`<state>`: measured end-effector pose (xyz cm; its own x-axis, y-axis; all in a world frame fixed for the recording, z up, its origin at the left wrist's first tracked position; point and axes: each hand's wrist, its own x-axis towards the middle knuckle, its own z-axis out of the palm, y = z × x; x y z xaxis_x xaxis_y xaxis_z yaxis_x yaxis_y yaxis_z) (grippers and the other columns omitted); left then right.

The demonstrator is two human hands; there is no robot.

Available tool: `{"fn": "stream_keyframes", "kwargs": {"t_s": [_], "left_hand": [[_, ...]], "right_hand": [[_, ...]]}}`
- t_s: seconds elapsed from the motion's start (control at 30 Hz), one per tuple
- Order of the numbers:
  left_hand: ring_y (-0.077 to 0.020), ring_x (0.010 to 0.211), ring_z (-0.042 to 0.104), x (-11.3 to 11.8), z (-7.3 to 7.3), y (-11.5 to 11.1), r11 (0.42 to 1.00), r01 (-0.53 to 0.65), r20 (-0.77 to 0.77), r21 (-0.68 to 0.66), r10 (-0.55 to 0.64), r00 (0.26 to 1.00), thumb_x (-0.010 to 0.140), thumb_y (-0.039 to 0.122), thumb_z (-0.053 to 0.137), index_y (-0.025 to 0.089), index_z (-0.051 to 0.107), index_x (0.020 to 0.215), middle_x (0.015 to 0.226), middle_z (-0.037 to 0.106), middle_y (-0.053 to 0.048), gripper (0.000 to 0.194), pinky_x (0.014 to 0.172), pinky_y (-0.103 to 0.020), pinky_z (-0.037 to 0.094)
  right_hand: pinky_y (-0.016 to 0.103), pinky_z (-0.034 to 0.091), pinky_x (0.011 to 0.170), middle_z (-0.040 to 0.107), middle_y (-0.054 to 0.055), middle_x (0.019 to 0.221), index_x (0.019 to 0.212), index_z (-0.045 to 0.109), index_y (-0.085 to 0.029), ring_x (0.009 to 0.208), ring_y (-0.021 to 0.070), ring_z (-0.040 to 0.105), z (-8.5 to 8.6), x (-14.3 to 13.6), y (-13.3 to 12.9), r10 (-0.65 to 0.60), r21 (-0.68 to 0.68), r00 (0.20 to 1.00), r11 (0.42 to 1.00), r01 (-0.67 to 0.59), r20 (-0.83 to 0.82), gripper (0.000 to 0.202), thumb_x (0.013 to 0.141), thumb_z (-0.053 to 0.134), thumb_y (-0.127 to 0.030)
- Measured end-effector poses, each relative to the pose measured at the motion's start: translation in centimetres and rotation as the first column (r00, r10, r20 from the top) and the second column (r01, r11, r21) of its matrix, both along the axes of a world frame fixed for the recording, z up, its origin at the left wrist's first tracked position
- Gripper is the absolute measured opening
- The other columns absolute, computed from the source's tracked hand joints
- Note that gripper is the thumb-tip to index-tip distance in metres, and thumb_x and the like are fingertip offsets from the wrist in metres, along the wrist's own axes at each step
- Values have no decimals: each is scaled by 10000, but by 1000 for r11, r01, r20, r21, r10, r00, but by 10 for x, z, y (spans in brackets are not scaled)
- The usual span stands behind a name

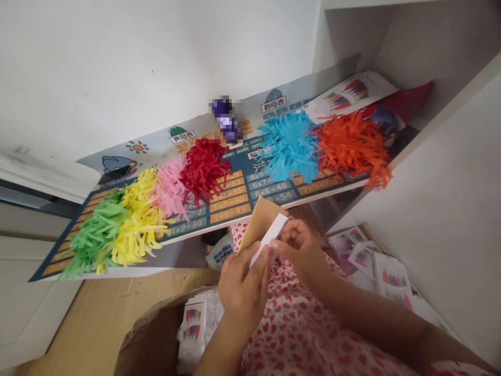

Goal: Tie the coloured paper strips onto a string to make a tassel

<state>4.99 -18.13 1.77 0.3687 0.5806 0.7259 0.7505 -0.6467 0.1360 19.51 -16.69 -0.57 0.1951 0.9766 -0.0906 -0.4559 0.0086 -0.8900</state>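
Observation:
In front of my lap, my left hand (243, 282) pinches a flat tan piece (261, 222), like card or stiff paper, with a white strip (270, 235) lying along its near edge. My right hand (299, 245) has its fingers curled at the strip's near right side, thumb and fingertips close together; whether something thin is between them I cannot make out. Just beyond, on the desk, lie fringed tissue-paper bunches: green (99, 230), yellow (141, 219), pink (172, 185), red (205, 169), blue (289, 143) and orange (352, 149).
A printed chart (230, 209) covers the desk. Printed cards (348, 96) lie at its back right, and a dark phone-like object (115, 175) at its left. A cardboard box (151, 334) with plastic-wrapped packets stands below; more packets (391, 277) lie at right.

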Motion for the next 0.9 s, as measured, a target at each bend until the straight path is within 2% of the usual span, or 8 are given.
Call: {"fn": "stream_keyframes", "kwargs": {"t_s": [0.13,0.3,0.37,0.53,0.63,0.77,0.83,0.9], "left_hand": [[-205,934,688,0,-1,-2,1000,12,-4,8,-12,1000,813,64,713,170,653,1127,1046,712,-121,337,797,-343,548],[-211,931,685,0,0,-1,1000,25,5,-1,-25,1000,805,54,719,155,661,1118,1049,710,-130,334,799,-351,544],[-206,924,685,0,1,-1,1000,18,9,0,-18,1000,808,59,717,160,662,1115,1043,711,-123,328,799,-346,544],[-193,925,683,-2,1,0,999,48,18,-14,-48,999,816,62,711,177,664,1110,1040,712,-104,319,799,-331,545],[-189,925,679,-5,0,0,999,41,20,-24,-41,999,822,73,710,187,670,1118,1044,710,-95,320,803,-330,541],[-193,943,673,-9,-4,1,997,54,49,-58,-51,998,816,65,710,192,676,1135,1076,704,-95,345,820,-334,535],[-198,953,670,-11,-4,1,995,71,57,-74,-67,996,822,65,702,198,675,1144,1087,702,-93,349,830,-341,532],[-196,958,670,-12,-1,1,990,103,78,-97,-96,992,830,68,694,205,672,1146,1083,704,-86,346,838,-339,531]], "right_hand": [[200,348,506,442,-106,584,802,470,-217,505,68,395,4,0,3,-86,8,996,996,86,35,341,685,785,-274],[212,313,500,424,-101,585,812,475,-218,505,73,362,-2,2,5,-65,4,996,998,65,62,349,696,786,-326],[220,323,524,414,-97,606,833,490,-220,533,83,369,-7,5,7,-94,29,986,995,91,139,372,669,806,-329],[265,383,633,493,-53,775,926,572,-234,655,118,419,-31,26,29,-332,308,835,929,207,438,574,468,906,-322],[282,401,679,516,-34,819,945,592,-233,695,133,449,-48,46,48,-339,363,804,917,167,488,554,500,894,-363],[302,444,753,570,-4,894,1027,587,-237,765,154,522,-63,65,57,-238,341,884,935,97,402,456,707,760,-513],[337,460,846,614,37,1008,1097,596,-231,881,190,570,-61,68,51,-148,410,901,911,-36,407,525,738,710,-596],[350,461,891,641,68,1083,1151,608,-210,966,223,594,-53,68,42,-37,420,860,883,-210,509,576,736,721,-593]]}}
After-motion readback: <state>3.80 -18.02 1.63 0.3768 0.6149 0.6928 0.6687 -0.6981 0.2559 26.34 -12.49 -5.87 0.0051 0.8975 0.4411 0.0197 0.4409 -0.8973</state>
